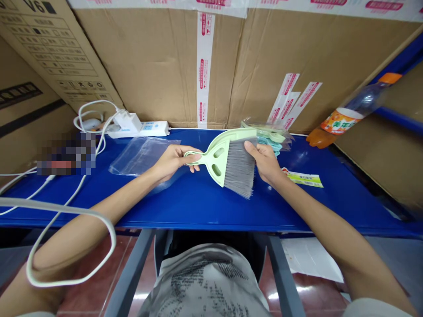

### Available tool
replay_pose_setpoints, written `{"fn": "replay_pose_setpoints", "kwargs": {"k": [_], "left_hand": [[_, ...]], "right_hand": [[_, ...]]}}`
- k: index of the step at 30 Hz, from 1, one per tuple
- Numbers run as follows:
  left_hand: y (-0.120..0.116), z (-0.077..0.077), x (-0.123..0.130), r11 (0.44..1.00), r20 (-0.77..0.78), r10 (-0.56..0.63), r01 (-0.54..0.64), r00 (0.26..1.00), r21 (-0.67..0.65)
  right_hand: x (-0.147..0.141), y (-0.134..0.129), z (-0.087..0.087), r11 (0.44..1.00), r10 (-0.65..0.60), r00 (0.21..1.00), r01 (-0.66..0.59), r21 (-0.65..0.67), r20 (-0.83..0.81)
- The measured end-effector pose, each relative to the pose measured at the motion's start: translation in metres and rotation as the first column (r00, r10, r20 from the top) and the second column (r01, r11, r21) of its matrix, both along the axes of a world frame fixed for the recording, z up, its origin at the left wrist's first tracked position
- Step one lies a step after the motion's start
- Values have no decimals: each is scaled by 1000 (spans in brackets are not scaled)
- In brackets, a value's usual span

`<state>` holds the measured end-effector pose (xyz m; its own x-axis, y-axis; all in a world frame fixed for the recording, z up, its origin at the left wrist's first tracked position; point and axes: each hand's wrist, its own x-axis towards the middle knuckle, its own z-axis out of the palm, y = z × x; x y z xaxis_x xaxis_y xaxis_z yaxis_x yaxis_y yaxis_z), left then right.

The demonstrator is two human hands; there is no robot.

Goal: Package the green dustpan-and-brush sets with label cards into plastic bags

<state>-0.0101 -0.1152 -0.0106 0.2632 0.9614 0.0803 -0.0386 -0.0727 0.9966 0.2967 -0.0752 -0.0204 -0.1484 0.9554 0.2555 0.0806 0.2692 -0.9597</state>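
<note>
A light green hand brush with grey bristles lies against a matching green dustpan, the two nested together above the blue tabletop. My left hand is closed round their handles, thumb on top. At the other end my right hand grips the far side of the set, its thumb pressed on the bristles and its fingers hidden behind. Just beyond that hand lie more green and blue pieces in clear wrapping, partly covered. A yellow-green label card rests to the right of my right wrist.
Clear plastic bags lie left of my left hand. Behind them sits a white power strip with a plugged-in adapter, and white cables loop across the left side. An orange-capped drink bottle leans at the right. Large cardboard stands along the back.
</note>
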Motion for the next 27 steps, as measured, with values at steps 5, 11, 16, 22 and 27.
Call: {"fn": "replay_pose_setpoints", "kwargs": {"k": [5, 11, 16, 22, 27], "left_hand": [[0, 1, 0, 1000, 53, 12, -10, 999, -20], [3, 2, -2, 992, 140, 123, -128, 982, 22], [5, 0, -3, 981, 177, 175, -187, 969, 56], [3, -2, 1, 985, 171, 138, -152, 976, 77], [5, -5, -1, 984, 166, 131, -149, 977, 99]], "right_hand": [[-3, -2, 1, 997, 5, 998, -9, -70, -62], [-3, -7, 7, 930, 276, 950, -302, -210, -147], [-7, -15, 7, 925, 323, 943, -333, -186, -82], [-9, -14, 7, 961, 255, 965, -259, -100, -55], [-8, -13, 7, 969, 237, 970, -241, -57, -60]]}}
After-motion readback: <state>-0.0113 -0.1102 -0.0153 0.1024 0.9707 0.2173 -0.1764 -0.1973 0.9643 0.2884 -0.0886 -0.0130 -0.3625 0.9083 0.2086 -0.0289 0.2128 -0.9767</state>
